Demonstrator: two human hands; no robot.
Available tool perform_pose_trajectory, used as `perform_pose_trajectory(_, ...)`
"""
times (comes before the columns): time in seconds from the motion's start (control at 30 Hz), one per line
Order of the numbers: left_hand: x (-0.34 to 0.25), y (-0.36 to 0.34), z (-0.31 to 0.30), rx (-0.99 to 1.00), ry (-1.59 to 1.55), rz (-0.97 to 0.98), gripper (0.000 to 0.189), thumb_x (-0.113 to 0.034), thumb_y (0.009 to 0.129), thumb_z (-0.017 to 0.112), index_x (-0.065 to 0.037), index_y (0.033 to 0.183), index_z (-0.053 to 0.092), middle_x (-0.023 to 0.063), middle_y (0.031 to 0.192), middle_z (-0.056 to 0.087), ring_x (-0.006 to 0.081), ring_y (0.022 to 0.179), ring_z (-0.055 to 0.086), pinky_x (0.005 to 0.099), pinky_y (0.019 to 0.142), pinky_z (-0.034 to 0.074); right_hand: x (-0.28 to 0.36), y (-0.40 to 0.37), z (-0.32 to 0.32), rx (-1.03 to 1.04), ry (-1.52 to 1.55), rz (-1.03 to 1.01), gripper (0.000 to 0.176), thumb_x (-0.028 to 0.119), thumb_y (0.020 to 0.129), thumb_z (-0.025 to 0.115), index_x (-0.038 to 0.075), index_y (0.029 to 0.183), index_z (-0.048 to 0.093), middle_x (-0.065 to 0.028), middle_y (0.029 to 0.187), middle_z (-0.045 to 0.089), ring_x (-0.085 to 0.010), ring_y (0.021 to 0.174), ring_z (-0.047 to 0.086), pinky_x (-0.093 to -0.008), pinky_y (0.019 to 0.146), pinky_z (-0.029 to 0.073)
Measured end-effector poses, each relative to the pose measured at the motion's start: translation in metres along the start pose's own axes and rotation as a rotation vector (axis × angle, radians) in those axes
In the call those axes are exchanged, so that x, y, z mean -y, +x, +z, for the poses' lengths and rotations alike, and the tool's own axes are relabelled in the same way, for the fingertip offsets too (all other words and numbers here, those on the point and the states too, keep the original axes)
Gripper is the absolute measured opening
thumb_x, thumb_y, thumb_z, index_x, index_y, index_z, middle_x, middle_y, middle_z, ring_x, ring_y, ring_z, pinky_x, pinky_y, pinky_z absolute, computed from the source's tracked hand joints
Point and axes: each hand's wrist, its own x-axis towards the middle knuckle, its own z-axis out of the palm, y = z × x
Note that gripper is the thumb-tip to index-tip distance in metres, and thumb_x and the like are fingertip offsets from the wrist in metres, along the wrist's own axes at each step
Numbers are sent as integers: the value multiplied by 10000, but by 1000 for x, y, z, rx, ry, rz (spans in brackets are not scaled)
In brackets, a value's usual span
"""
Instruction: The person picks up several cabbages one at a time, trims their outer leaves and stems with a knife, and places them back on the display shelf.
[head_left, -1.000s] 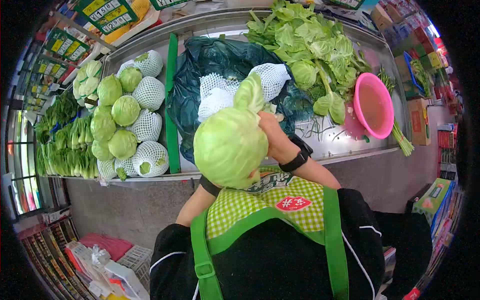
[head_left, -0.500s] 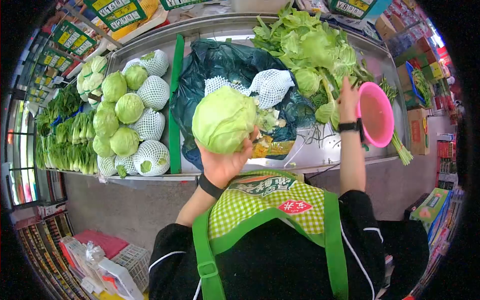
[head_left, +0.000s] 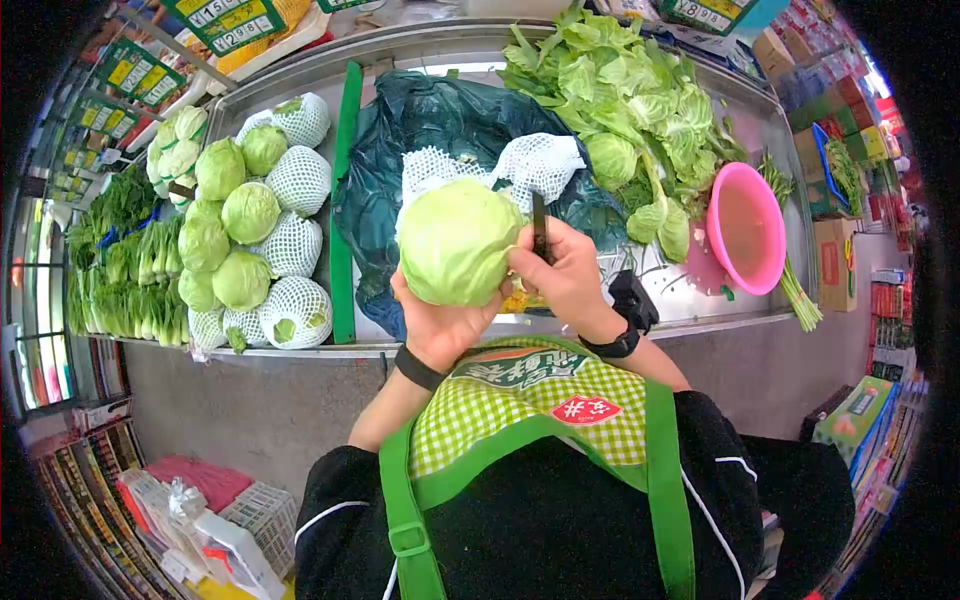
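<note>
A round, pale green cabbage [head_left: 459, 243] rests in my left hand [head_left: 445, 325], whose palm and fingers cup it from below. My right hand [head_left: 563, 275] is closed around a narrow dark knife [head_left: 540, 226] that points upward at the cabbage's right side. The thumb of this hand is right at the cabbage's edge. Beneath the cabbage lies a dark green plastic bag [head_left: 440, 115] with white foam nets [head_left: 540, 168] and leaf scraps on it.
Several cabbages [head_left: 250, 213], some in foam nets, are stacked left of a green divider [head_left: 345, 220]. Loose outer leaves [head_left: 650, 95] are heaped at the back right. A pink basin [head_left: 747, 228] stands near the counter's right end. Some black object [head_left: 632, 298] is beside my right wrist.
My right hand has come back from the leaf heap to the cabbage, with the knife now showing upright in it. A blurred leaf over the heap is gone. My left hand still cups the cabbage.
</note>
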Motion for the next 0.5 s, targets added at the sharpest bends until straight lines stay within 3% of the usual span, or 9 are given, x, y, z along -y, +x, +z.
perform_pose_trajectory(0.03,1,-1,-3,84,-14,-47,706,-543,732,472,-120,1283,345,115,1296,384,282,1142,420,425,886,420,1,1,-2,6,-1,-1,107,90,803,589,40,774,498,16,668,509,-51,543,466,-200,475,373)
perform_pose_trajectory(0.1,3,2,-3,157,-83,-20,633,-479,779,485,-128,1286,342,143,1299,380,326,1096,444,442,826,441,3,4,-11,-49,501,247,108,107,833,540,72,753,476,28,640,471,-43,504,416,-193,439,320)
perform_pose_trajectory(0.13,0,2,-3,157,-80,-16,633,-479,779,485,-128,1286,342,143,1299,380,326,1096,444,442,826,441,-10,16,-22,37,813,171,131,147,845,520,89,745,458,28,636,444,-30,487,376,-186,424,278)
perform_pose_trajectory(0.17,-5,2,-6,242,-169,-181,607,-457,786,488,-127,1275,350,150,1261,401,327,1070,453,447,806,444,-16,21,-32,-44,795,144,106,146,816,564,76,796,487,7,680,479,-33,509,406,-186,435,306)
perform_pose_trajectory(0.23,-17,-2,-13,409,-347,-508,554,-414,799,496,-124,1254,367,164,1184,443,330,1017,471,457,766,452,-27,29,-43,-250,90,134,165,155,778,615,55,850,505,6,709,504,-42,530,431,-188,462,335)
perform_pose_trajectory(0.27,-22,-3,-16,451,-391,-588,542,-403,802,498,-124,1249,372,167,1165,453,331,1004,476,460,756,453,-49,35,-50,-244,96,136,165,155,778,615,55,850,505,6,709,504,-42,530,431,-188,462,335)
perform_pose_trajectory(0.37,-34,-2,-20,592,-242,-689,464,-366,832,461,-116,1218,397,156,1072,484,289,932,494,418,725,458,-94,42,-71,-361,-635,-339,208,157,752,648,34,870,529,25,680,504,-48,537,441,-194,480,356)
perform_pose_trajectory(0.43,-36,-4,-15,598,-134,-602,440,-329,833,465,-105,1207,406,131,1076,484,253,960,480,386,777,428,-85,34,-74,-282,-365,206,210,177,751,651,19,834,539,45,630,473,-47,519,429,-200,473,355)
perform_pose_trajectory(0.5,-31,-10,-10,528,-64,-443,447,-312,828,480,-94,1209,401,112,1113,476,233,1018,458,368,847,390,-63,29,-61,-287,-256,282,192,174,759,642,19,800,537,49,608,449,-37,519,413,-201,467,350)
